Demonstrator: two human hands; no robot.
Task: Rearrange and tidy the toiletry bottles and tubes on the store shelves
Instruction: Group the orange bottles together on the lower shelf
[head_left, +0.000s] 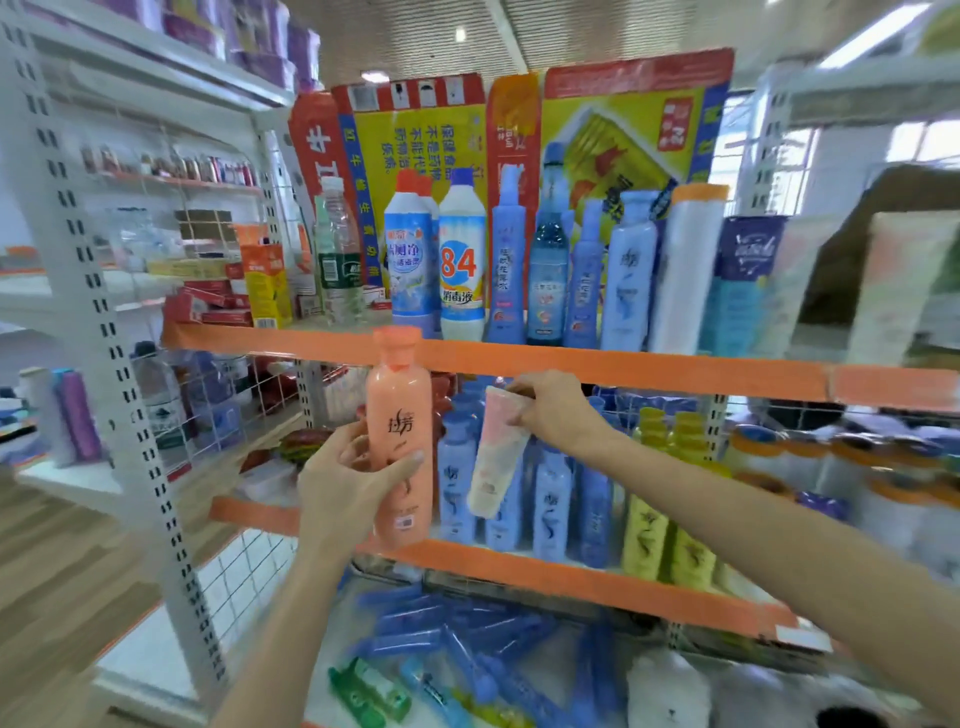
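Observation:
My left hand (347, 470) grips an orange shampoo bottle (400, 415) around its middle and holds it upright in front of the middle shelf. My right hand (550, 410) pinches the top of a pale pink-and-white tube (496, 460), which hangs cap down before a row of blue bottles (550, 499) on the middle shelf. Yellow bottles (665, 525) stand to the right of the blue ones. The top shelf (623, 364) carries white cleaner bottles (436, 260), tall blue bottles (582, 270) and a white tube (685, 270).
A clear water bottle (338, 254) and red and yellow boxes (234, 291) sit at the top shelf's left. Blue tubes (467, 639) and green tubes (369, 696) lie loose on the bottom shelf. A white shelf upright (104, 312) stands at the left. Cardboard boxes (519, 135) back the top shelf.

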